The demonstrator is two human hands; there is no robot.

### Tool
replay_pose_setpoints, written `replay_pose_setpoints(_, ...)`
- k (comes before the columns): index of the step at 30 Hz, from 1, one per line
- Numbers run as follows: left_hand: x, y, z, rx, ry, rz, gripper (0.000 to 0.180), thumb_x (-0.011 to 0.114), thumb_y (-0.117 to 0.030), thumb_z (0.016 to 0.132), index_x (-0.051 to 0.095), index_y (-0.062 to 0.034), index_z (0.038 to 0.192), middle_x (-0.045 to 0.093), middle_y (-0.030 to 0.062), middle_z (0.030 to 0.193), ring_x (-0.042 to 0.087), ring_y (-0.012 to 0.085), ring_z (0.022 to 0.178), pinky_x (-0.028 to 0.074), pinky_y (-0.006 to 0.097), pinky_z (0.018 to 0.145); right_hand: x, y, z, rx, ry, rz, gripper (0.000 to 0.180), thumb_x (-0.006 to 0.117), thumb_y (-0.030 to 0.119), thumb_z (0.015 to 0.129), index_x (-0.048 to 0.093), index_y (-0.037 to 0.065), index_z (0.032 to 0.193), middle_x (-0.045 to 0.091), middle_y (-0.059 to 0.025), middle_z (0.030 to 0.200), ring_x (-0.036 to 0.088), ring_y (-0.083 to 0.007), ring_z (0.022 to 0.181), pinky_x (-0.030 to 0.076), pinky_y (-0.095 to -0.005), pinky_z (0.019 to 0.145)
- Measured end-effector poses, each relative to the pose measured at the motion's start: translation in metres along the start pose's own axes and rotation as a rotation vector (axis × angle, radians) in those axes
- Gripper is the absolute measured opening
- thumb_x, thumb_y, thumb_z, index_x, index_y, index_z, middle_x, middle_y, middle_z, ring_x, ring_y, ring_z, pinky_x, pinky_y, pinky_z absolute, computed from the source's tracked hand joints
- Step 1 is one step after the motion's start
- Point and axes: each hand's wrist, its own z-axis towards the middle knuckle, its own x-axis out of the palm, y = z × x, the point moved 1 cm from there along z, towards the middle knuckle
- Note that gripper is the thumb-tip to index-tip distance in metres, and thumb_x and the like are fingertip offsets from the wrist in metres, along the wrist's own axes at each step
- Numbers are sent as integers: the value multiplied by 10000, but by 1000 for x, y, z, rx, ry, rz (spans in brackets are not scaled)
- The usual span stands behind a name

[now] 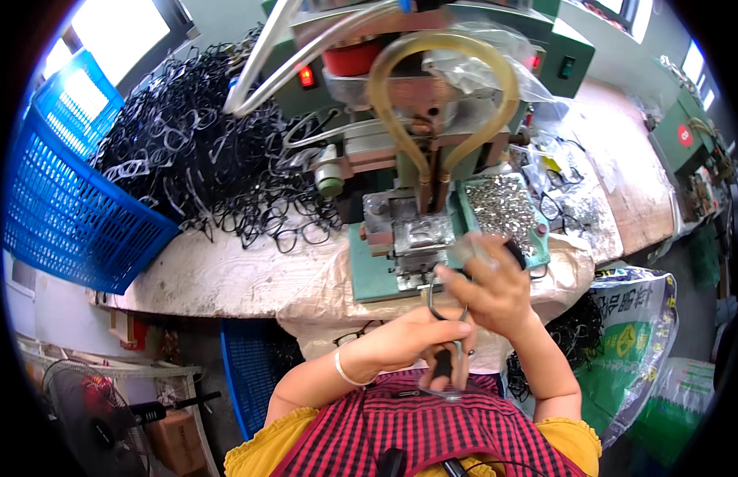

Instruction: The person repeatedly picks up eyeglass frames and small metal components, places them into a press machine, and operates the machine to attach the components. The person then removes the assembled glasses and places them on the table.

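My left hand (420, 330) grips a dark eyeglass frame (442, 316) in front of the machine, its fingers closed around it. One rim points up toward the metal fixture (420, 262), and the rest hangs below the fingers. My right hand (496, 286) is raised just right of the frame, beside the fixture. Motion smears its fingertips, so I cannot make out what they hold. Behind it lies a green tray (541, 256) filled with small metal parts (496, 204). A dark object (515, 254) shows by the right fingers, too blurred to name.
The green bench machine (393, 127) with a looped yellowish hose (444, 40) stands ahead. A large heap of dark eyeglass frames (194, 143) lies left of it, beside a blue basket (75, 207). Plastic sacks (635, 350) stand at right; a fan (94, 413) is at lower left.
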Motion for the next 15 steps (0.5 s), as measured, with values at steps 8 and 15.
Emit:
replay_pose_setpoints(8, -147, 1, -83, 454, -1372, 1451, 308, 719, -22, 767, 673, -28, 1072, 643, 133, 999, 637, 272, 825, 517, 373, 730, -33, -142, -100, 986, 98, -499, 262, 513, 266, 994, 675, 61, 986, 678, -182, 719, 683, -406, 721, 522, -496, 652)
replay_pose_setpoints(15, -260, 18, -83, 165, -1563, 1679, 285, 669, -21, 716, 657, -59, 998, 552, 202, 1065, 592, 399, 975, 516, 428, 779, -28, -178, -71, 1044, 276, -560, 541, 738, 378, 842, 564, 113, 1281, 648, -165, 1245, 587, -321, 1206, 507, -458, 923)
